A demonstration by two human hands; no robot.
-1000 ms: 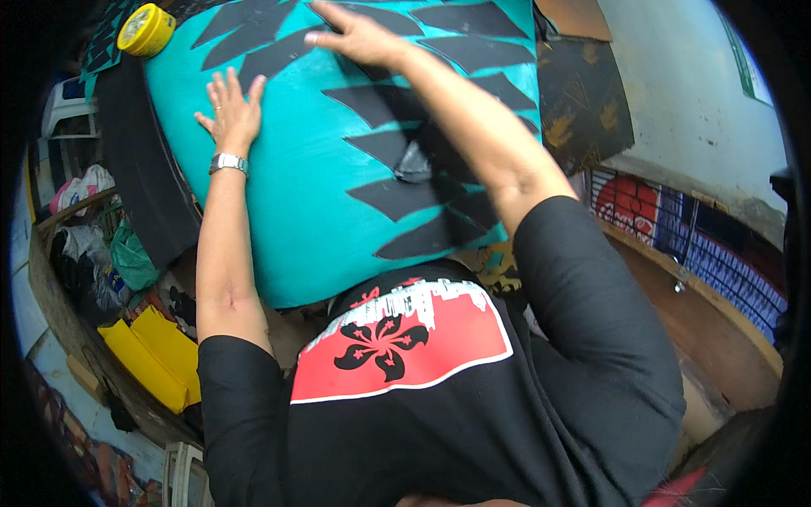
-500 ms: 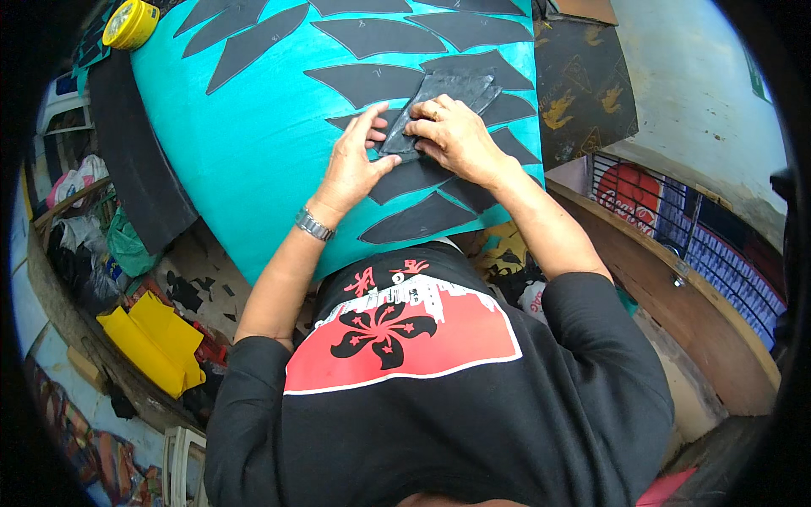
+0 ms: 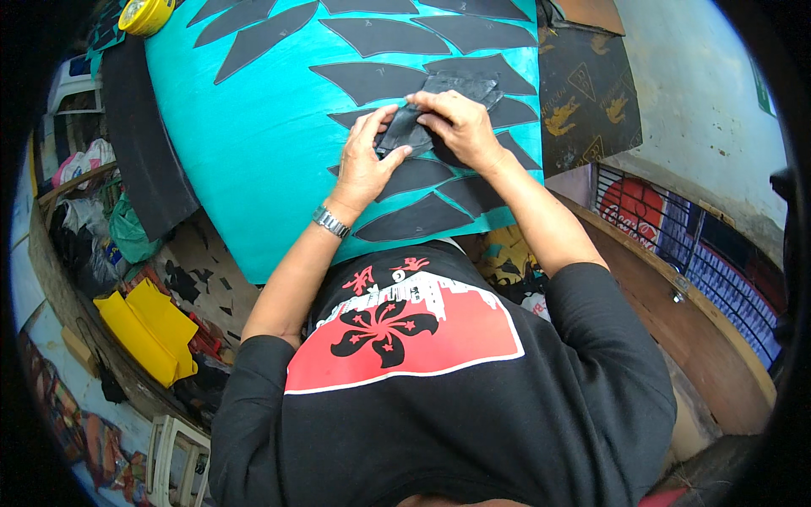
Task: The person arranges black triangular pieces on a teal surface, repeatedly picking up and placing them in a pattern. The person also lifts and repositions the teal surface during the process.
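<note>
A small stack of thin, dark grey cut pieces (image 3: 407, 138) lies on the teal sheet (image 3: 253, 160), among flat black curved pieces with pale outlines. My left hand (image 3: 365, 160) curves around the stack's left edge, fingers at its upper side and thumb at its lower corner, steadying it. From the right, my right hand (image 3: 466, 127) pinches the stack's upper edge with thumb and fingertips. Part of the stack hides under the right fingers, and more of the dark material (image 3: 477, 84) shows beyond that hand. The left wrist wears a metal watch (image 3: 330, 221).
A yellow round tub (image 3: 139, 16) stands at the far left corner. A black sheet (image 3: 150, 152) hangs along the left side, above bags and a folded yellow sheet (image 3: 152, 334). To the right are a dark printed board (image 3: 587, 101) and a wooden ledge (image 3: 667, 287).
My right fingers have shifted up and slightly left along the dark stack, and its near part now shows more. The left hand has moved slightly right. The whole view has shifted a little.
</note>
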